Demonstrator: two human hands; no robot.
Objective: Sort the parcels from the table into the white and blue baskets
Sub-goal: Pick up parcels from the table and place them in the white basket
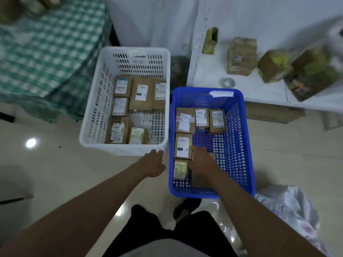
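Both hands reached down: the left hand point(155, 163) touched the white basket point(96, 115) rim, fingers hidden, while the right hand point(201, 158) pressed a brown parcel point(199, 180) into the blue basket point(239, 138), grip unclear, more parcels point(241, 56) remaining on the worktop point(259, 89).

Two baskets are set side by side on the floor point(55, 173): the left basket point(96, 115), holding seven parcels point(142, 94), and the right basket point(241, 145), holding parcels point(183, 146) along its far and left sides. Behind the right basket a table point(250, 88) carries more parcels point(241, 56). A bag point(289, 206) lies right of the near corner.
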